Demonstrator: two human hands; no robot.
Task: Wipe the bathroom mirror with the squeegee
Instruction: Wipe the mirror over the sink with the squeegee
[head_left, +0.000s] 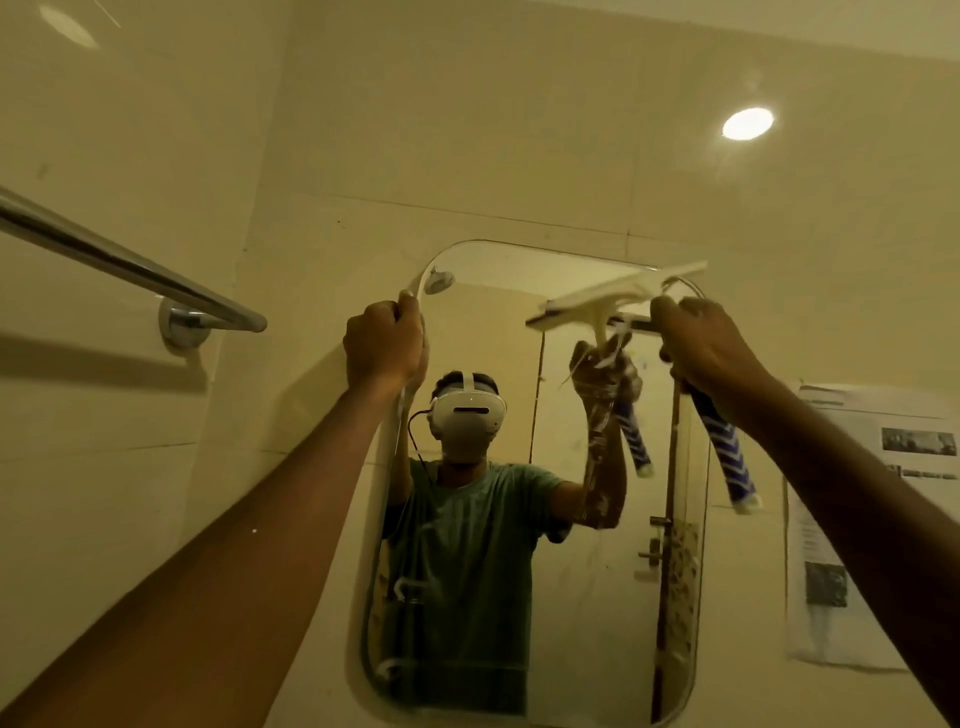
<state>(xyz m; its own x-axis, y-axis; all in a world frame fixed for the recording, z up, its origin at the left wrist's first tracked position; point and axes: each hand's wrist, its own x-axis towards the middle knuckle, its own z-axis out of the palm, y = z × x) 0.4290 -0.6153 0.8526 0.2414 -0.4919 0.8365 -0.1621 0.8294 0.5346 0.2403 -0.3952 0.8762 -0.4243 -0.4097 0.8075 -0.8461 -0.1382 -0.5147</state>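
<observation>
1. Up high, the right hand (711, 353) has its grip wrapped tight around the squeegee (623, 299), fingers curled about the upper handle just below the head.
2. From that fist the handle (730, 462), blue with pale chevron stripes and a white end cap, slants down and to the right, in front of the mirror's right edge.
3. Above the fist, the pale blade lies across the mirror (566, 597) at its top right corner, tilted so the right end sits higher; whether the rubber edge touches the glass cannot be told for sure.
4. Opposite, the left hand (382, 345) has its grip pressed closed on the mirror's upper left edge, fingers hooked over the rim.
5. Both bare arms reach up from the lower corners of the view.
6. On the glass, streaks and smears show near the reflected arm, and a person in a green shirt with a white headset is reflected.
7. Left of the mirror, a chrome rail (130, 267) juts from the tiled wall (467, 130).
8. Right of the mirror, a printed sheet (857, 519) is stuck to the tiles.
9. Higher up, a round bright light spot (747, 123) shows on the wall.
</observation>
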